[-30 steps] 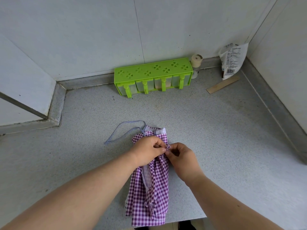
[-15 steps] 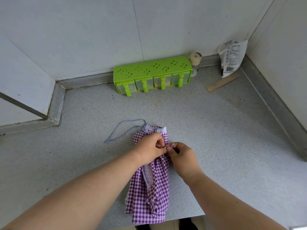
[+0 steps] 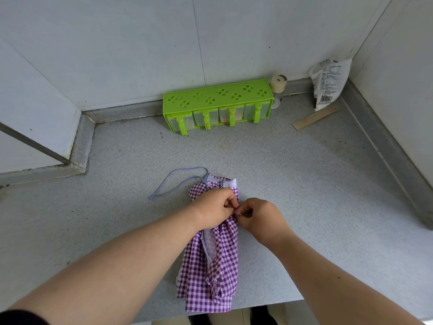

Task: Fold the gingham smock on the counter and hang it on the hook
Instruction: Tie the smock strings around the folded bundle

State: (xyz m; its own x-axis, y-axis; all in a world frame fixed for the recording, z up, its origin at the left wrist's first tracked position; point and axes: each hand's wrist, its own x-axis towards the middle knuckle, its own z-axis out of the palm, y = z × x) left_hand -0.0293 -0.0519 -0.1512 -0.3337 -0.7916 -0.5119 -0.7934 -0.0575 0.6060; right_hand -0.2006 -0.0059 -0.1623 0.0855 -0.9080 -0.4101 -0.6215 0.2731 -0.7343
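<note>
Lying lengthwise on the speckled grey bench (image 3: 304, 184), the gingham smock (image 3: 210, 266) is gathered into a narrow bundle of purple-and-white check. Its lower end reaches the near bench edge. A white lining shows at its top edge and along a fold down the middle. A thin pale-blue striped strap (image 3: 178, 181) loops out from the top left corner and lies flat on the bench.

Both hands meet over the upper third of the bundle. Left hand (image 3: 215, 211): knuckles up, fingers curled, thumb and fingertips pinching cloth or a tie at the right edge of the smock. Right hand (image 3: 262, 218): fingers curled inward, pinching at the same spot, fingertips touching those of the left. Both forearms come in from the lower frame, bare; a dark sleeve edge shows at the lower left corner.

What exactly sits between the fingertips is too small to make out. The left hand covers the smock beneath it.

At the back wall: a green spice rack (image 3: 218, 104), a small cream-capped bottle (image 3: 278, 86) just beside it, a crumpled white packet (image 3: 330, 83) in the corner, a flat wooden stick (image 3: 315, 117) near it.
</note>
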